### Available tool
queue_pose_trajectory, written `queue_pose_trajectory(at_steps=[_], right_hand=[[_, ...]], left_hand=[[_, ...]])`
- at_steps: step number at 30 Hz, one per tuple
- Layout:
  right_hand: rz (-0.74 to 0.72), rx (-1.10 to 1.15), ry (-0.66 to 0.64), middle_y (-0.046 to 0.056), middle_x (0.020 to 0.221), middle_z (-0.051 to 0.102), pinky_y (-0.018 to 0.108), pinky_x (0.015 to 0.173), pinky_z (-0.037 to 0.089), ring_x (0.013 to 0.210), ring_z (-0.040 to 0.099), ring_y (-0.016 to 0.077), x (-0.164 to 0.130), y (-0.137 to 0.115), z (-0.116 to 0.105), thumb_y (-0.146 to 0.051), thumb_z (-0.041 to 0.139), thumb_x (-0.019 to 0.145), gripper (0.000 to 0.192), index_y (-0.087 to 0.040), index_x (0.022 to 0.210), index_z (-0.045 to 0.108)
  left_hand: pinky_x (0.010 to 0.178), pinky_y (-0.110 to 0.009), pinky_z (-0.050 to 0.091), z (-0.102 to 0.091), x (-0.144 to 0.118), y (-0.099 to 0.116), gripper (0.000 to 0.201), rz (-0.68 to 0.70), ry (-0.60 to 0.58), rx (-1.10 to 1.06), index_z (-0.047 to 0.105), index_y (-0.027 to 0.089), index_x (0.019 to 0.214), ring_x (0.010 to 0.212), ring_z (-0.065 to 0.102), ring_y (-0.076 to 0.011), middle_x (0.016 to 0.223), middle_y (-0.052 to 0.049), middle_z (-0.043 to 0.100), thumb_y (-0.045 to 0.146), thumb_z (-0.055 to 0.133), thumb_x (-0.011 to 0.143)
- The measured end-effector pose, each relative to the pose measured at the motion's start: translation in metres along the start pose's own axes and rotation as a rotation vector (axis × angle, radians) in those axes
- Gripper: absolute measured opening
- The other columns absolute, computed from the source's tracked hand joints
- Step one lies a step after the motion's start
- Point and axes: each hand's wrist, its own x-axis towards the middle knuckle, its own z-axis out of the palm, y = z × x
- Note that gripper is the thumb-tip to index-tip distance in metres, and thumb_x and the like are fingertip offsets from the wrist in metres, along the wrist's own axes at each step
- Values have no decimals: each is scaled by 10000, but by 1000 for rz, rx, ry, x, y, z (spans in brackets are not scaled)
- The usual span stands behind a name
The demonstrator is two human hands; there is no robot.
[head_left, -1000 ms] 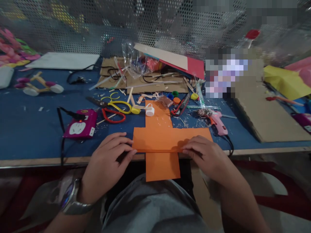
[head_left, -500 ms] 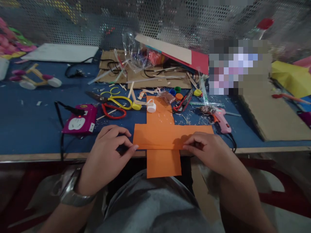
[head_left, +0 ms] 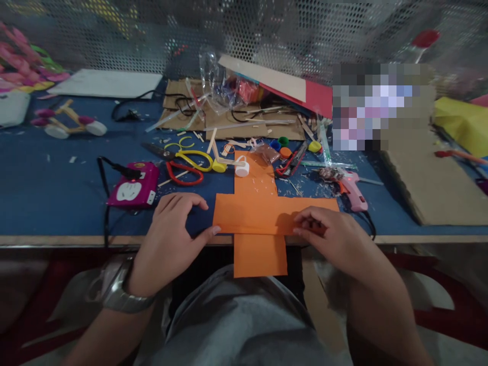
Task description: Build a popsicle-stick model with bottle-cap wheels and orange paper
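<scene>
- lying flat at the near edge of the blue table: cross-shaped orange paper, its lower flap hanging past the edge over the lap, a crease running along the bottom of the crossbar.
- pressing down on the right part of that crease with the right hand, fingertips bunched together on the paper; nothing pinched or lifted, only held flat.
- touching the crossbar's left corner with only the thumb tip of the left hand; the other fingers now spreading and resting on bare table, where a second ago they were curling in against the paper's left end.
- reading that as the left hand easing off the fold while the right one keeps smoothing it; crease looking set along most of its length.
- resting on the paper's top arm: a small white cap.
- lying just beyond: yellow scissors and red scissors, touching each other.
- sitting left of the left hand, plugged into a black cord: a magenta device.
- lying right of the paper, near the right hand: a pink glue gun.
</scene>
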Motion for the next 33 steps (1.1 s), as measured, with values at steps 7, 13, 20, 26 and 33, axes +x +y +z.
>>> queue_pose_trajectory(at_steps=[7, 13, 20, 26, 33], right_hand=[[-67, -45, -10, 9, 1015, 803, 358, 784, 561, 879, 752, 218, 0, -1, -1, -280, 699, 988, 32, -269, 982, 728], [-232, -108, 30, 47, 1090, 801, 410, 900, 577, 1022, 754, 253, 1, 2, -1, -207, 674, 1015, 81, -239, 1052, 739], [-445, -318, 191, 82, 1080, 809, 468, 912, 543, 1013, 714, 292, -3, -14, 10, -107, 628, 1028, 204, -190, 1158, 761], [-533, -319, 241, 84, 1086, 823, 477, 916, 480, 1004, 664, 299, 3, -53, 45, -220, 622, 1082, 175, -174, 1136, 782], [-531, -369, 129, 44, 886, 775, 421, 796, 443, 830, 670, 241, 27, -77, 62, -260, 611, 1101, 228, -200, 933, 753]], left_hand=[[1132, -603, 452, 0, -3, -1, 270, 77, -63, -11, 726, 282, 1232, 1290, 582, -363, 1291, -66, 756, 349, 767, 973], [1138, -646, 436, 2, -7, -6, 185, 107, -81, 5, 831, 345, 1154, 1356, 574, -374, 1326, -26, 782, 351, 713, 1012], [1122, -660, 444, 2, -7, -1, 168, 95, -73, 19, 857, 331, 1085, 1348, 594, -376, 1315, -27, 796, 334, 710, 1003], [1124, -660, 449, 3, -8, -1, 157, 81, -64, 17, 851, 332, 1077, 1358, 599, -377, 1312, -24, 805, 329, 716, 997], [1137, -659, 444, 3, -9, 0, 147, 67, -55, 11, 829, 312, 1084, 1360, 611, -379, 1311, -29, 815, 339, 722, 988]])
